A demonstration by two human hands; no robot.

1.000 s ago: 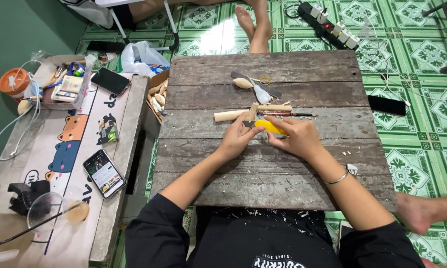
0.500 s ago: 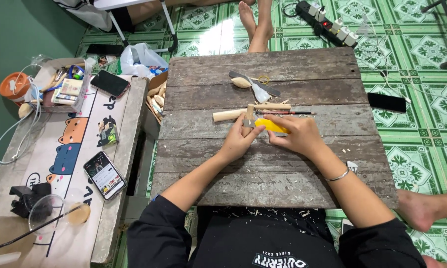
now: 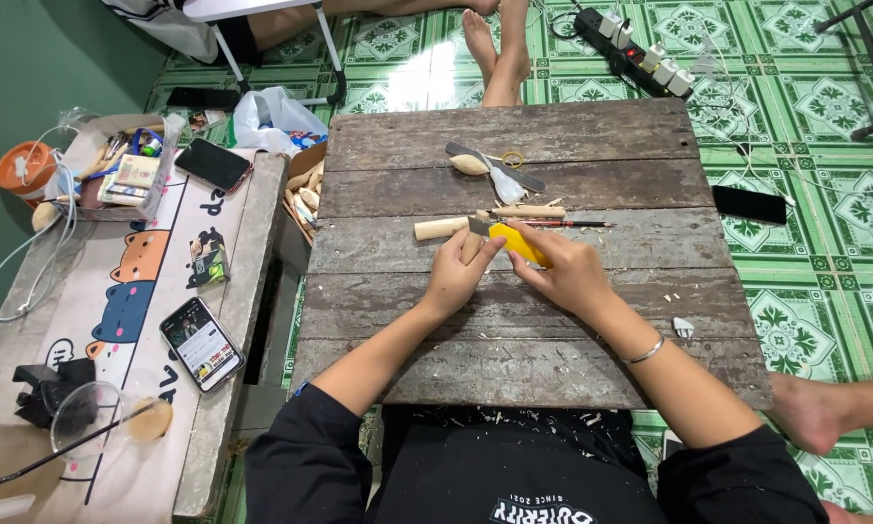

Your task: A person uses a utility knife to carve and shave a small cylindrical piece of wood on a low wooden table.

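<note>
My left hand (image 3: 458, 277) grips a small light wooden piece (image 3: 473, 240) over the middle of a weathered plank table (image 3: 514, 320). My right hand (image 3: 565, 272) holds a yellow-handled knife (image 3: 516, 243), its blade set against that piece. The two hands touch each other. Just beyond them lie a short wooden dowel (image 3: 439, 228), a second wooden stick (image 3: 528, 211) and a thin red-tipped pencil (image 3: 567, 224). A carved wooden spoon (image 3: 471, 164) and a grey spoon-shaped thing (image 3: 504, 178) rest farther back.
A low side table (image 3: 116, 320) on the left carries two phones, a glass bowl, a small camera and a cluttered box. A box of wooden blanks (image 3: 303, 194) stands between the tables. Another phone (image 3: 750, 205) lies on the green tiled floor. Someone's bare feet (image 3: 495, 44) are beyond the table.
Both hands stay at the same spot on the table. The fingers shift slightly around the wooden piece and the knife.
</note>
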